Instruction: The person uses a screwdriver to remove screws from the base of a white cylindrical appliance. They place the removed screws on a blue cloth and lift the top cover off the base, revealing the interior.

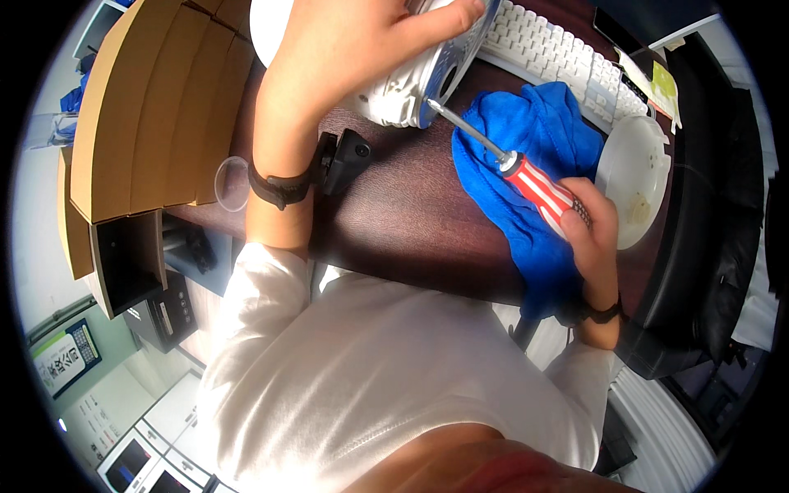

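Observation:
At the top of the head view, my left hand (pixel 353 49) grips a white plastic appliance (pixel 394 99) with a round grey-blue end face. The thumb stretches over that face; the other fingers are out of frame or hidden. My right hand (pixel 593 230) is closed around the red-and-white striped handle of a screwdriver (pixel 538 191). Its metal shaft slants up to the left, and the tip meets the lower edge of the appliance's end face. Whether the tip sits in a screw, I cannot tell. Beneath the screwdriver lies a crumpled blue cloth (pixel 526 123).
Beyond the cloth is a white keyboard (pixel 559 57). A round white dish-like cover (pixel 637 156) with a yellowish stain lies right of the cloth. Cardboard boxes (pixel 140 115) line the dark table's (pixel 411 189) left side, beside a clear plastic cup (pixel 232 183). A black padded seat (pixel 699 214) stands right.

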The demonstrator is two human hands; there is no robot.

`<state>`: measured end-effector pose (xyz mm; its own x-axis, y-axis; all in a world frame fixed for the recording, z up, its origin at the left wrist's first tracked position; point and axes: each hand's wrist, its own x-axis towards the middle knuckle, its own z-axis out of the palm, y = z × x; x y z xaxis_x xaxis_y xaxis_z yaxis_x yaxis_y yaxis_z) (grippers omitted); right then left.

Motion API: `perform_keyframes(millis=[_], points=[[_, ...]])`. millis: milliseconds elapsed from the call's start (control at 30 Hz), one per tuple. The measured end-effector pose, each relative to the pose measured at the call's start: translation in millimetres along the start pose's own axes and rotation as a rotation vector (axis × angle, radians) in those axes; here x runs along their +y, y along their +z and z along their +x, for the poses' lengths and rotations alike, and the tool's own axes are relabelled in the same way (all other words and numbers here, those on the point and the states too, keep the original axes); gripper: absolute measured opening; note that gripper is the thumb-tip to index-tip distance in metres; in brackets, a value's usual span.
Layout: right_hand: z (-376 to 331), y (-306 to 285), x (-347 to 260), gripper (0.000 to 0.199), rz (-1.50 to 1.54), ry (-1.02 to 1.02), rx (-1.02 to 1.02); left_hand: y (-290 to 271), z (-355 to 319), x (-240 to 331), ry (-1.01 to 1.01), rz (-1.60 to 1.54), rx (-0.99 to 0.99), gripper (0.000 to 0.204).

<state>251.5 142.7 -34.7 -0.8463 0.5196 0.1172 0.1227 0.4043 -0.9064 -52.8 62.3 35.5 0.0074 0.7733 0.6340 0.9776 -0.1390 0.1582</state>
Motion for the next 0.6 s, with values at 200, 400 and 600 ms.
perform_keyframes(millis=[200,400,600], points=[[5,3,0,0.028,-0.130,-0.125,0.074,-4,-1,2,-0.054,0.076,-0.059,0.047],[0,5,0,0.030,0.384,0.304,0.007,-7,0,5,-0.063,0.055,-0.078,0.046],[8,0,-18,0.036,0.533,0.617,-0.059,-5,-1,10,-0.036,0.047,-0.043,0.046]])
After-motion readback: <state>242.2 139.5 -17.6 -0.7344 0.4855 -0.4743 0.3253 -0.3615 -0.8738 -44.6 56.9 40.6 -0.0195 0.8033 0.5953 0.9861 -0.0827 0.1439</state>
